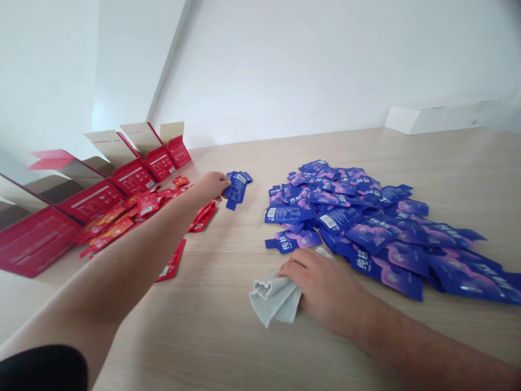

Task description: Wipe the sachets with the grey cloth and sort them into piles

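Note:
My left hand pinches a blue packet by its left edge, label side with barcode showing. Just behind that packet, another blue packet partly shows on the table. In my right hand is a bunched light grey cloth, held low over the table near the front of the blue pile. The large pile of blue and purple packets spreads across the right side. To the left, partly behind my left forearm, lie red and orange packets.
Open red boxes stand in a slanting row at the left, flaps up. A white box lies at the back right against the wall. The wooden table runs beneath everything.

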The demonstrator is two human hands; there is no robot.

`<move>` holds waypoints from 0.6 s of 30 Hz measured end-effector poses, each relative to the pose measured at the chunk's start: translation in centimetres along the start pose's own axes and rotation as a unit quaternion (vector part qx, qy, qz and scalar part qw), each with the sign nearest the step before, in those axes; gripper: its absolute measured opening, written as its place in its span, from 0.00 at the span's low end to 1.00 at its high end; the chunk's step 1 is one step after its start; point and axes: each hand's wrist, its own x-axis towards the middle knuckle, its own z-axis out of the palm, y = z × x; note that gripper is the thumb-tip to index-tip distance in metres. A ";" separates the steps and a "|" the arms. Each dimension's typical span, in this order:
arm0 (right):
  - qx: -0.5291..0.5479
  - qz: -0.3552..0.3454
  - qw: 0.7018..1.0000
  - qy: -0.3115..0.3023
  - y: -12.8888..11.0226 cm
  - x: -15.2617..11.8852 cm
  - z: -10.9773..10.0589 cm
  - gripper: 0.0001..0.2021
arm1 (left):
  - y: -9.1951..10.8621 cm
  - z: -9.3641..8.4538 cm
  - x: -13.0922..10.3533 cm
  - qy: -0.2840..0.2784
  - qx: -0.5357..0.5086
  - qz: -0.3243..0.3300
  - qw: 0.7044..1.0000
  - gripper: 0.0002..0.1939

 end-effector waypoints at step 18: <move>-0.076 -0.056 0.995 -0.012 -0.4 -0.3 -0.5 0.06 | 0.4 7.1 -5.6 -0.050 0.102 0.155 0.981 0.13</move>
